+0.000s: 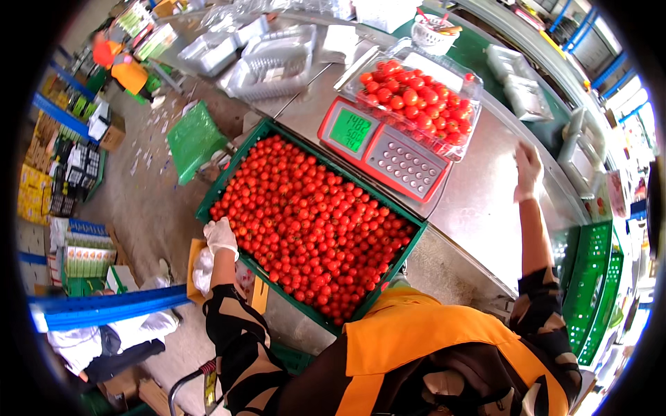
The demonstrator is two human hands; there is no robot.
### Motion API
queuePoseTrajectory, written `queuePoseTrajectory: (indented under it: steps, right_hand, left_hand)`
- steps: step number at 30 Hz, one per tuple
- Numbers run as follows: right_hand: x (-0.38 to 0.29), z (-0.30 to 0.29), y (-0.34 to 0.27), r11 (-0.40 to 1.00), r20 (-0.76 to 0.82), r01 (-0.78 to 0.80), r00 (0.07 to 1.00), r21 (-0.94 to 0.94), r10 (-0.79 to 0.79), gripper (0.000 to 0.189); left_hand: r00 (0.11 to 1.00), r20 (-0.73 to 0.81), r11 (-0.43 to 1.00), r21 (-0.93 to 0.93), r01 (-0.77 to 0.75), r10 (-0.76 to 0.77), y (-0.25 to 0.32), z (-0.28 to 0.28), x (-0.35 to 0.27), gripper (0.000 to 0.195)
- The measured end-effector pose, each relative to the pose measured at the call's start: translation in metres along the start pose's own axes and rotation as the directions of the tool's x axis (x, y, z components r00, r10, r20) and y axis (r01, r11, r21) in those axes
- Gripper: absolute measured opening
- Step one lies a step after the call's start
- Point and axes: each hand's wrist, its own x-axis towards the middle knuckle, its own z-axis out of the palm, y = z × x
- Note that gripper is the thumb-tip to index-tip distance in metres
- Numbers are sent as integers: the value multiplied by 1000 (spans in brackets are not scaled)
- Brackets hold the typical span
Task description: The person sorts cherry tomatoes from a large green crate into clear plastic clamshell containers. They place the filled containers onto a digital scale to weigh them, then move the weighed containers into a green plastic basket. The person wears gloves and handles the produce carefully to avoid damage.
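Note:
My left hand [221,237], in a pale glove, is at the near left side of a green plastic crate [202,206] full of cherry tomatoes [307,223]. Its fingertips are hidden, so whether they hold the rim or a tomato cannot be told. To the right, my gloved right hand [528,169] is over the steel table, apart from the scale; no object shows in it, and its fingers are blurred. On the red and grey digital scale [400,161] rests a clear plastic clamshell container [359,92] with its lid up, heaped with cherry tomatoes [411,99].
Clear plastic trays [276,67] are on the steel table [473,192] beyond the crate. A white basket [434,36] and packed containers [525,96] line a green conveyor belt [468,57]. Green crates [590,291] stand at right. A blue beam [114,307] is at left; another person [122,65] works farther off.

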Motion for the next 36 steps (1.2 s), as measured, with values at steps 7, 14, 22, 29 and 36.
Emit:
queuePoseTrajectory:
  steps: [7, 14, 22, 29, 36]
  right_hand:
    - [11, 121, -132, 983, 384, 69, 914, 173, -132, 31]
    - [-89, 102, -92, 903, 117, 419, 896, 89, -428, 22]
    - [-265, 76, 44, 972, 515, -200, 824, -126, 236, 15]
    - [-317, 146, 22, 777, 969, 590, 229, -217, 96, 75]
    - [-360, 219, 15, 659, 904, 631, 184, -410, 386, 127]
  left_hand:
    - [957, -284, 972, -233, -8, -60, -8, -14, -21, 26]
    - [823, -78, 476, -844, 246, -563, -95, 58, -82, 50]
    - [923, 24, 253, -959, 130, -384, -111, 60, -124, 33]
    - [885, -441, 764, -516, -387, 150, 68, 19, -168, 28]
    - [997, -79, 841, -539, -41, -2, 168, -4, -180, 46]
